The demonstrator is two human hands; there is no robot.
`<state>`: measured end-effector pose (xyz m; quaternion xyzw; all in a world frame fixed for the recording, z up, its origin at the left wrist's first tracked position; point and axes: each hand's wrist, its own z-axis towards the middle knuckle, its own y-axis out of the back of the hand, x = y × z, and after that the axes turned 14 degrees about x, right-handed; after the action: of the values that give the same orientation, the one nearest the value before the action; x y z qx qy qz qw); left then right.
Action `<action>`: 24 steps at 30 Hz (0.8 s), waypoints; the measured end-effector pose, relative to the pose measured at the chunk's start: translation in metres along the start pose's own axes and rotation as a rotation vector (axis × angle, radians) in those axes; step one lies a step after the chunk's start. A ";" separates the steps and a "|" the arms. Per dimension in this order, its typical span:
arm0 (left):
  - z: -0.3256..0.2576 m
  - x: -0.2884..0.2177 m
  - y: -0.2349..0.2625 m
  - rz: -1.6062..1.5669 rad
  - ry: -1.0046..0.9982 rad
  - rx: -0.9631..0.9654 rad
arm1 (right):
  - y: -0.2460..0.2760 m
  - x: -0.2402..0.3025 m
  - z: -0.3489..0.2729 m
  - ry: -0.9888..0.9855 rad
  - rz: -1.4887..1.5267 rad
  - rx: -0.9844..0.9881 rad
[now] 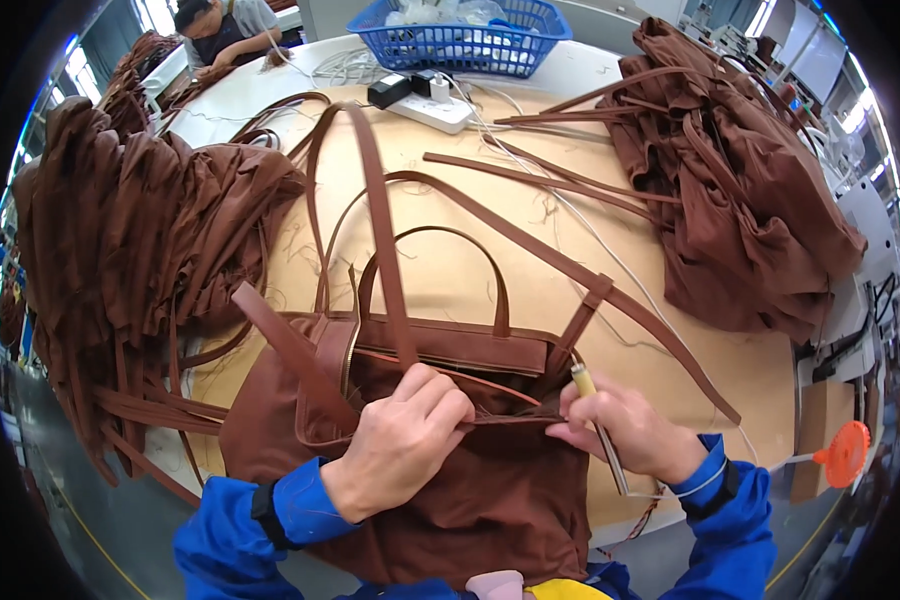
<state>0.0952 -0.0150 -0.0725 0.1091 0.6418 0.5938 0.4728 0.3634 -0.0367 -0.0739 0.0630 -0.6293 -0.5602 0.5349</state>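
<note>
A brown handbag [470, 490] lies in front of me with its zipped mouth open. My left hand [410, 435] is closed, pinching the near rim of the mouth close to the base of a strap [370, 190]. Between the thumb and fingers of my right hand [625, 425] is a corded pen-shaped tool [610, 455] with a yellow grip and metal barrel. That hand's fingertips are beside the right end of the rim. A rounded handle [440, 232] stands up from the bag's far side, and a long strap [570, 265] trails to the right.
Heaps of brown bags flank the table, one on the left [120, 230] and one on the right [720, 190]. At the back stand a blue basket [460, 45] and a white power strip [430, 108]. An orange disc [845, 455] is at lower right. Another person [230, 30] sits far left.
</note>
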 end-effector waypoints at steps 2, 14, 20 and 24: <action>0.004 -0.001 -0.011 0.046 -0.137 -0.015 | -0.008 0.006 -0.018 -0.066 -0.015 -0.073; 0.003 -0.005 -0.015 0.436 -0.483 -0.148 | -0.023 0.025 -0.001 -0.080 -0.046 -0.154; -0.001 -0.001 -0.019 0.467 -0.528 -0.164 | -0.027 0.023 -0.009 -0.031 0.033 -0.203; -0.001 0.000 -0.021 0.467 -0.538 -0.157 | -0.024 0.028 -0.009 -0.066 0.039 -0.176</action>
<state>0.1030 -0.0214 -0.0912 0.3686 0.4046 0.6833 0.4832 0.3458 -0.0705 -0.0773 -0.0151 -0.5960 -0.6047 0.5281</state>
